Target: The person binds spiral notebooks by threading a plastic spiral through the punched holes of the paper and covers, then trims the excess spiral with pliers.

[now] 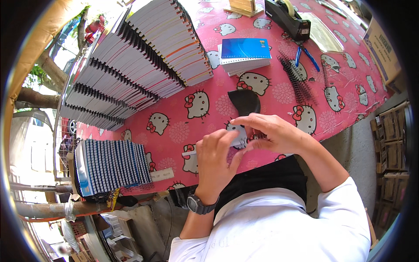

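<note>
Close to the table's near edge, my left hand curls around a thin white piece seen edge-on, perhaps a small stack of paper. Its left end sticks out past my knuckles; the rest is mostly covered. My right hand bends its fingers and thumb at the other end, and what lies between them is largely hidden. Just beyond my right fingers lies a smooth black piece whose kind I cannot make out. Farther off stands a small stack of wire-punched booklets with a blue cover on top.
Rows of spiral-bound books fill the far left, with blue wire-bound notebooks nearer me. Loose black binding coils, blue-handled pliers and a tape dispenser lie at right. A cardboard box stands by the right edge.
</note>
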Demonstrator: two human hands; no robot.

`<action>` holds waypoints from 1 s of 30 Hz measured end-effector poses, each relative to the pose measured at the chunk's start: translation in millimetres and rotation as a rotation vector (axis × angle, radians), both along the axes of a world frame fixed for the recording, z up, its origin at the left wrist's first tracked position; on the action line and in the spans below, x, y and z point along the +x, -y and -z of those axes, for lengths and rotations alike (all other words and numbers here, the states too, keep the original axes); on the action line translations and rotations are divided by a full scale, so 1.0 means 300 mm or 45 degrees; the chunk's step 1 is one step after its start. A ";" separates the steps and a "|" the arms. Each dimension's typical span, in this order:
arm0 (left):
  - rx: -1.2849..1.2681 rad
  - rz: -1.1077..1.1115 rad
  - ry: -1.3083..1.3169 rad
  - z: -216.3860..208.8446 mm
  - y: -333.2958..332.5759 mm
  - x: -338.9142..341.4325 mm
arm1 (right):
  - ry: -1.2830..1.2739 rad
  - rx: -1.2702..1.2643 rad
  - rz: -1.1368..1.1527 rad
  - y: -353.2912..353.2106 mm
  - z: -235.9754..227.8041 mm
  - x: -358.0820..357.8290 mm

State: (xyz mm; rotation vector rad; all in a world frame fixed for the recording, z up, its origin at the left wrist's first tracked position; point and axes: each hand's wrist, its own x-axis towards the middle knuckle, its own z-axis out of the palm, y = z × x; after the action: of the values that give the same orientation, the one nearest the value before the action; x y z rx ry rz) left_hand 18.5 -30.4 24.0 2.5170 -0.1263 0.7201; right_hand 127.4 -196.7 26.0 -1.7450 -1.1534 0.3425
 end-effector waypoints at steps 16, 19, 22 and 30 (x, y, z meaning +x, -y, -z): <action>0.119 -0.012 -0.032 -0.006 -0.017 -0.019 | 0.557 -0.537 -0.046 -0.055 0.043 0.238; 0.154 -0.088 -0.027 0.026 -0.070 -0.038 | 0.550 -0.472 0.008 -0.044 0.061 0.237; 0.143 -0.115 -0.007 0.045 -0.084 -0.055 | -0.678 0.048 -0.394 0.014 0.089 0.246; 0.079 -0.095 0.045 0.044 -0.098 -0.038 | -0.358 0.024 -0.192 0.001 0.047 0.145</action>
State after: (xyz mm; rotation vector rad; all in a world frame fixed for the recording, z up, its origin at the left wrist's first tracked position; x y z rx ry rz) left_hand 7.2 -1.0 10.8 2.5805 -0.0687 0.8021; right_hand 170.9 -197.1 11.9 -1.5392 -1.0801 0.6454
